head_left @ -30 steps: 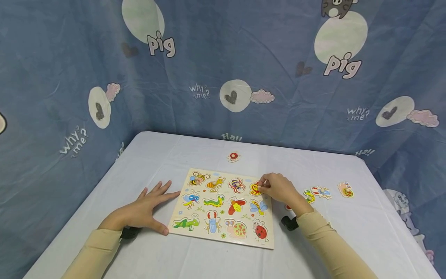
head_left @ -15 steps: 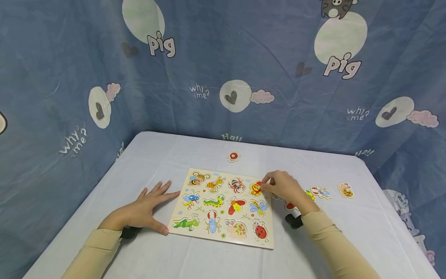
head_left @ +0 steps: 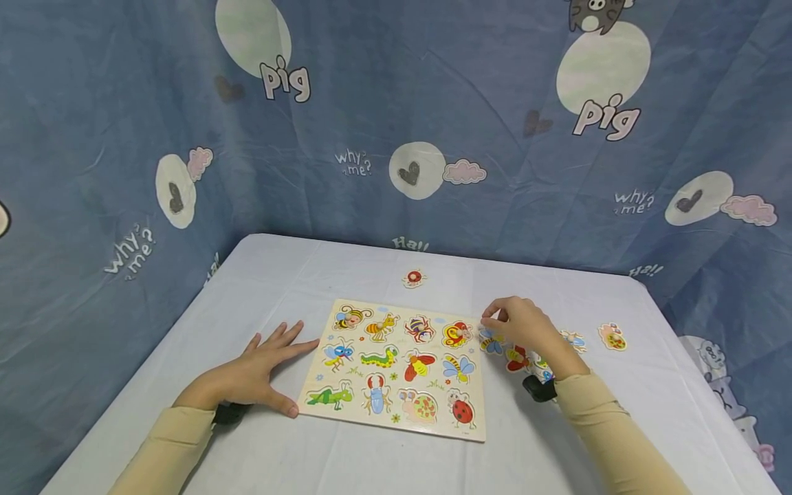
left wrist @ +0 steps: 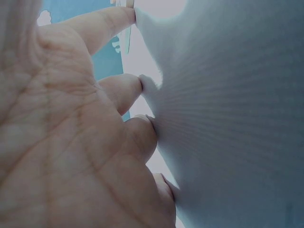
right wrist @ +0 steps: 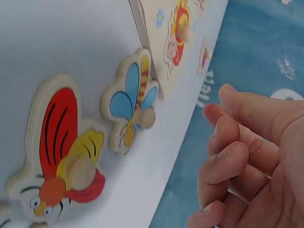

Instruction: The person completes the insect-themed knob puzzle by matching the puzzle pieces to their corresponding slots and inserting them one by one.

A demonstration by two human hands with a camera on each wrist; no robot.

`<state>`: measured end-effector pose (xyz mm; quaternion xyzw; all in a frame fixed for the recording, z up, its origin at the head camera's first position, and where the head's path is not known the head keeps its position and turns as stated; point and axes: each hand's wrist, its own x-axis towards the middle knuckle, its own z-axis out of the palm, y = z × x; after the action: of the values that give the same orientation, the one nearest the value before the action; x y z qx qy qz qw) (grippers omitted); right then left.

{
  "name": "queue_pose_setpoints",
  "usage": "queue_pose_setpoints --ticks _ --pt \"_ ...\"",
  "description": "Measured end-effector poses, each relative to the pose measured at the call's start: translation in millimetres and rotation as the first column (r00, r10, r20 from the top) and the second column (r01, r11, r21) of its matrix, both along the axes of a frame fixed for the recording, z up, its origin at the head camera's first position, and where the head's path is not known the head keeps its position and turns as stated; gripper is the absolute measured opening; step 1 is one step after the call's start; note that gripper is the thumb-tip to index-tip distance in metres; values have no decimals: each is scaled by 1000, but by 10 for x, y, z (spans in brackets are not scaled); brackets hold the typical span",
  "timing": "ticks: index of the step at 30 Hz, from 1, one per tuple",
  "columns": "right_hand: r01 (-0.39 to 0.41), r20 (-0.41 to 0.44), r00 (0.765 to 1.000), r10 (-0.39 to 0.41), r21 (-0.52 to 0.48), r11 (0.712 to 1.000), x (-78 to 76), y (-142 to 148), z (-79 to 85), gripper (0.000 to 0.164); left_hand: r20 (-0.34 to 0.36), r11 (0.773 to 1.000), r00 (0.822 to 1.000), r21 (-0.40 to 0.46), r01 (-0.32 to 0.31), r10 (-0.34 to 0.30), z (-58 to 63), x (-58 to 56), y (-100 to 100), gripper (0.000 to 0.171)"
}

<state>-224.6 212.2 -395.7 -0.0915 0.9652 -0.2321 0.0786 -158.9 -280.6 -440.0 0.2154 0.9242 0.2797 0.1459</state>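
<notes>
My left hand point(head_left: 254, 375) lies flat with fingers spread, index fingertip and thumb at the left edge of the wooden insect puzzle board point(head_left: 396, 377). In the left wrist view its fingertips touch the white cloth. My right hand point(head_left: 522, 326), empty and with fingers loosely curled, hovers just past the board's upper right corner. A red and yellow butterfly piece point(head_left: 457, 335) sits in the top right spot, its wooden knob up. Nearest the right hand lies a blue-winged dragonfly piece point(right wrist: 128, 99), against the board's edge. Beside it is a red-winged insect piece point(right wrist: 61, 147) with a knob.
A round red bug piece point(head_left: 414, 278) lies behind the board. To the right are a snail piece point(head_left: 614, 337) and a beetle piece point(head_left: 574, 341), the latter partly covered by the right hand. A blue printed curtain point(head_left: 371, 89) hangs behind the table.
My right hand has let go of the butterfly piece and moved right, off the board. The dragonfly and red-winged pieces have come into fuller view. The left hand has stayed still.
</notes>
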Motion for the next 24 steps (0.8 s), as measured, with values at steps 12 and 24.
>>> queue_pose_setpoints --ticks 12,24 --pt "5 -19 1000 -5 -13 1000 42 200 65 24 -8 1000 1000 -5 -1 1 -20 -13 -1 121" --pt "23 -28 999 -23 -23 999 222 487 118 24 -8 1000 1000 -4 -2 2 -45 -30 -1 121"
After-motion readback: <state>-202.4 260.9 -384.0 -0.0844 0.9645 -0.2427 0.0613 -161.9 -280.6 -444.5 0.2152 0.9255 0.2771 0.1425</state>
